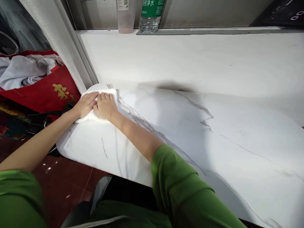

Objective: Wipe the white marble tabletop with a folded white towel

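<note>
A white cloth (95, 118) lies folded at the left end of the white marble-patterned tabletop (147, 148). My left hand (85, 104) rests flat on its left part, fingers stretched forward. Just beside it, my right hand (104, 106) presses down on the cloth's right part with its fingers laid out flat. The two hands touch or nearly touch at the thumbs. Some of the cloth is hidden beneath them.
Along the ledge behind the table stand a clear plastic cup (125, 22) and a green-labelled water bottle (149, 23). To the left is a red bag (47, 91) filled with white fabric, past a pale post (57, 34). A dark object (282, 15) sits at the upper right.
</note>
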A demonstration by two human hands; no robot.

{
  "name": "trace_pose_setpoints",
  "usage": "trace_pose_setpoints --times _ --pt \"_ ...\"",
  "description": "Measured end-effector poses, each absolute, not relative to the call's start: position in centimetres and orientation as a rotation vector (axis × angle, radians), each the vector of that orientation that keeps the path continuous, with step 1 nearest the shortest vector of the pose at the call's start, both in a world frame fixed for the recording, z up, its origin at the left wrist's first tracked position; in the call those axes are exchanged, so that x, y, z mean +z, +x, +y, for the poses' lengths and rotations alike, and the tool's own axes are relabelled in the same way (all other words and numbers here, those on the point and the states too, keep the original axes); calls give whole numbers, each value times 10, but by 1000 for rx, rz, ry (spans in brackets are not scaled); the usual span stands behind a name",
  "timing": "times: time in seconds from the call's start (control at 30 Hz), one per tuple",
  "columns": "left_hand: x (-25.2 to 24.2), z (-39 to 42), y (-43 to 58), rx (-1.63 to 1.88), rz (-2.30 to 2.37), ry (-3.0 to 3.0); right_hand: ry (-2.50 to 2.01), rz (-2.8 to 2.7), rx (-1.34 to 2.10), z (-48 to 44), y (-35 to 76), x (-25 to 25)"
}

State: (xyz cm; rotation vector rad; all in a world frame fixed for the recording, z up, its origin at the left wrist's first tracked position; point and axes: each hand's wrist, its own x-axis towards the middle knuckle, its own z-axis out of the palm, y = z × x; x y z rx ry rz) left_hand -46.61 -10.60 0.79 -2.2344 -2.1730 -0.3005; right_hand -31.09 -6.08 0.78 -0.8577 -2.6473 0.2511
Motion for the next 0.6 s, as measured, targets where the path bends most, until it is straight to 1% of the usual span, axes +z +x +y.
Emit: trace_pose_setpoints --times 0.13,0.27,0.4,0.6 --pt "9 -41 -464 -290 -2150 -2318 -968 -2567 231 -8 -315 -1" --pt "9 -6 -452 -308 -2147 -2345 -1063 -2539 215 21 -309 -7" --pt "7 -7 -444 -335 -2142 -2330 -1044 -2541 179 21 -300 -8" --pt "6 -46 -417 -377 -2107 -2366 -999 -2544 159 -7 -269 -11"
